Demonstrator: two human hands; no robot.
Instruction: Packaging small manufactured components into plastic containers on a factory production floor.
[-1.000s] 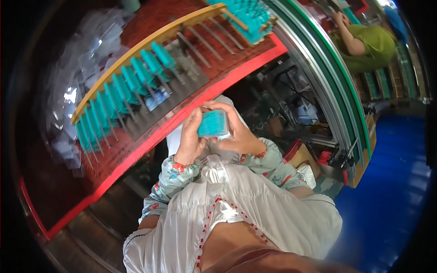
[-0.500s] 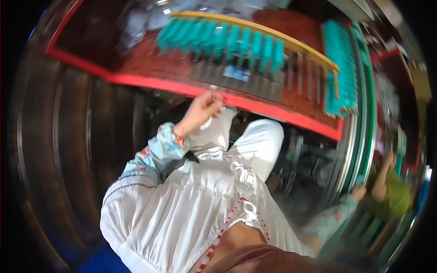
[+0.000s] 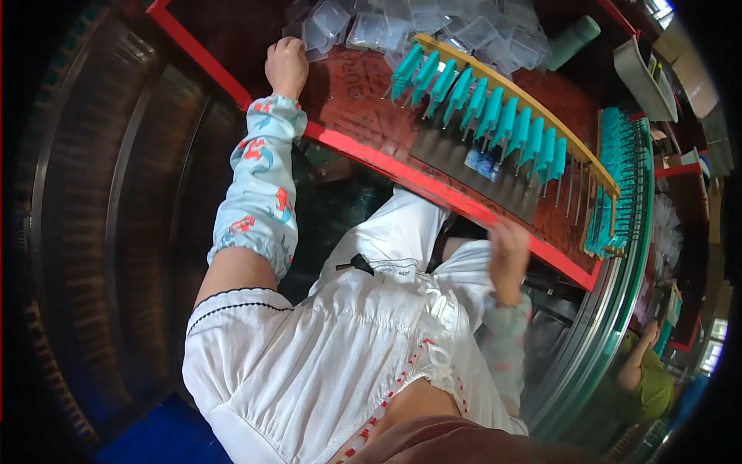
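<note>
Clear plastic cases (image 3: 402,27) are lying in a loose heap at the far edge of the red-rimmed bench (image 3: 363,155), and the left hand (image 3: 287,66) is sitting right beside the near fringe of that heap, curled into a loose fist with the knuckles up. Fingers are together; whether a case is inside the fist, cannot tell. The heap is probably kept there so a straight reach gets to it.

The right hand (image 3: 508,249) is hanging at the near red edge of the bench, below the dark metal plate, and it is blurred. Fingers look bent, grip cannot be told, nothing clearly in it.

A wooden rack (image 3: 525,108) is running slantwise across the bench toward its right end, carrying a row of teal sleeves (image 3: 487,112) slipped over thin metal pins (image 3: 576,189). The pins toward the right end are standing bare. The rack seems angled so the pin tips are pointing at the person's side for easy loading. A second batch of teal pieces (image 3: 618,178) is standing along the right edge. A green cylinder (image 3: 570,42) is lying at the far right corner.

A co-worker in a green top (image 3: 645,383) is working past the green rails, well apart.
</note>
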